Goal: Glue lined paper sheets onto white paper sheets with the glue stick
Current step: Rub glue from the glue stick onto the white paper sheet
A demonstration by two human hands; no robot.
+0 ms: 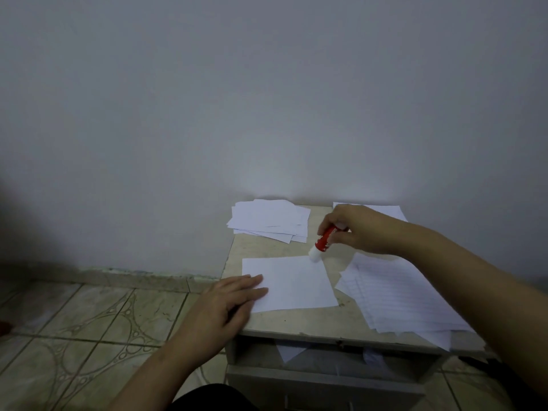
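Note:
A single white paper sheet (292, 284) lies flat in the middle of the small table (296, 326). My left hand (231, 301) rests with straight fingers on its left edge. My right hand (358, 229) grips a red and white glue stick (322, 242), tilted down to the left, its white tip touching the sheet's far right corner. A pile of lined paper sheets (397, 298) lies at the right under my right forearm. A loose stack of white sheets (269, 219) sits at the table's far left.
More white paper (385, 210) shows behind my right hand by the wall. Below the tabletop an open shelf (326, 360) holds some paper. The table stands against a grey wall, with a patterned tile floor (103, 327) to its left.

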